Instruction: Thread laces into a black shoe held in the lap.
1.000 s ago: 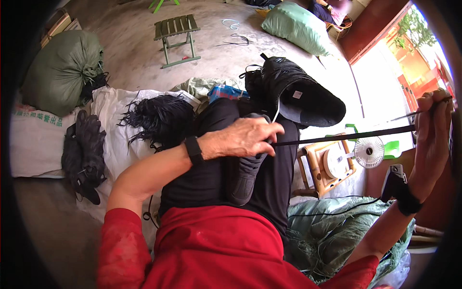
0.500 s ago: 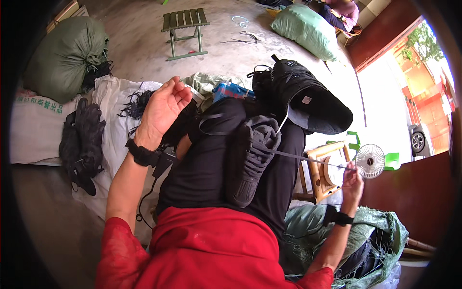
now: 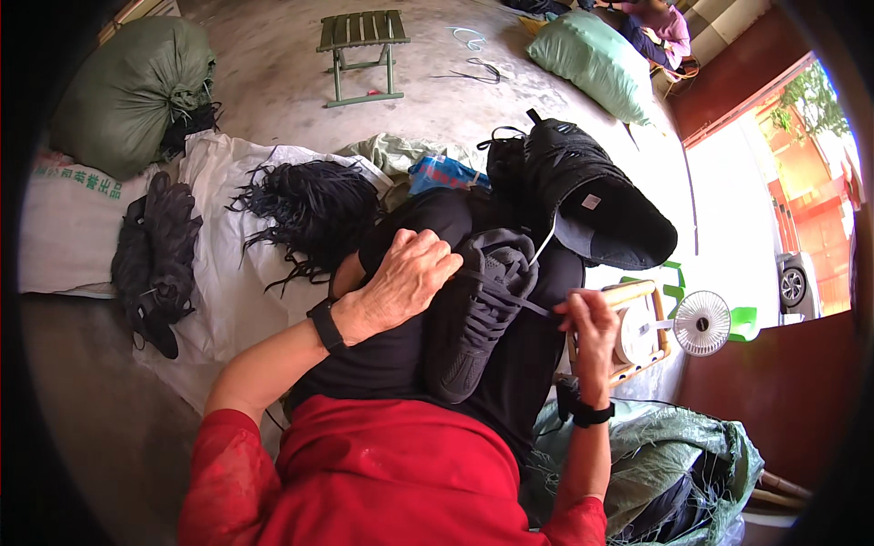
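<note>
Both hands work one dark shoe (image 3: 478,318): left hand (image 3: 401,282) clasps it, right-hand fingers (image 3: 575,305) pinch its lace (image 3: 519,302).

An informal shoe-finishing workshop on a bare concrete floor (image 3: 273,82), open to a sunlit street at one side. The landmark is the white sack sheet (image 3: 218,273) spread on the floor. On it lie a heap of black shoelaces (image 3: 309,205) and a pile of dark shoe uppers (image 3: 155,255). Beyond the sheet stand a stuffed green sack (image 3: 127,91) and a small green folding stool (image 3: 361,45); farther off lies a pale green sack (image 3: 592,59), with another person (image 3: 660,27) seated by it. Toward the street side of the sheet stand a wooden spool stand (image 3: 633,328) and a small white fan (image 3: 701,323).
</note>
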Motion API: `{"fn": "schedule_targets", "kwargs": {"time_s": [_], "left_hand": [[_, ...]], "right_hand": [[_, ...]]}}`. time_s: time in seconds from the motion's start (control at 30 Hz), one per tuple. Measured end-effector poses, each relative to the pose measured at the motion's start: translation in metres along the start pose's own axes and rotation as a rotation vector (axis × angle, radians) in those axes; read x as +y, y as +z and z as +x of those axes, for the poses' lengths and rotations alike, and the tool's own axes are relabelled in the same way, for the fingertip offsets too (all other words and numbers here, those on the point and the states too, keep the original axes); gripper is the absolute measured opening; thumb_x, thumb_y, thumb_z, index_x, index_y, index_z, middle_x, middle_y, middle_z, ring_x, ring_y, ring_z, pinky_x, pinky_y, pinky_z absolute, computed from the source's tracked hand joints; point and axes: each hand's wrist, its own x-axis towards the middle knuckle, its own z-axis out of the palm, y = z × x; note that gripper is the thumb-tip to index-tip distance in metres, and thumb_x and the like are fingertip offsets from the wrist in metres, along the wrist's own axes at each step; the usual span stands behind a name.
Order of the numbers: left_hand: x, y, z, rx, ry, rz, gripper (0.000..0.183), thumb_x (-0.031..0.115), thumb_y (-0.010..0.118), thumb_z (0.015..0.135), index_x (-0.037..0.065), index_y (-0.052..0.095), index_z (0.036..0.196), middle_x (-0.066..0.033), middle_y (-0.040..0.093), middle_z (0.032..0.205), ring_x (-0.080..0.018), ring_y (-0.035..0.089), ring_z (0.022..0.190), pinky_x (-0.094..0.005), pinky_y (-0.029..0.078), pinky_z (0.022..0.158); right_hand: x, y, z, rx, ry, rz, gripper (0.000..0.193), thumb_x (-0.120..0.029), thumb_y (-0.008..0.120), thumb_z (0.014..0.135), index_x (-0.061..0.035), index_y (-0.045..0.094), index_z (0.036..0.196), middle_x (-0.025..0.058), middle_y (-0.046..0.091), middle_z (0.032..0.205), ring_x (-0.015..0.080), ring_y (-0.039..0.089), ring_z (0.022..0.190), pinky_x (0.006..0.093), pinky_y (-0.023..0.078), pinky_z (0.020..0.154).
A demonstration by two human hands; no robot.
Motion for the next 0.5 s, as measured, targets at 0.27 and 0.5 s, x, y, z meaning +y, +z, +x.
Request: {"fn": "schedule_targets", "kwargs": {"time_s": [0.27,0.5], "left_hand": [[-0.059,-0.028,-0.006,0.149,-0.067,0.362,0.015,0.01,0.053,0.08,0.01,0.064,0.09,-0.0042,0.054,0.091,-0.0222,0.053,0.093,-0.0374,0.038,0.082],[-0.128,-0.041,-0.034,-0.004,-0.518,0.359,0.018,0.014,0.054,0.088,0.013,0.069,0.099,-0.0088,0.06,0.064,-0.0289,0.061,0.062,-0.0377,0.045,0.058]], "right_hand": [[-0.024,0.038,-0.015,-0.162,0.05,-0.3,0.014,-0.015,0.062,0.091,-0.0012,0.066,0.091,0.0036,0.063,0.064,0.0074,0.055,0.054,0.0216,0.043,0.05],[-0.03,0.033,-0.01,-0.324,0.124,-0.262,0.02,-0.019,0.06,0.091,0.0004,0.065,0.089,0.0054,0.062,0.065,0.0097,0.058,0.057,0.0229,0.045,0.053]]}}
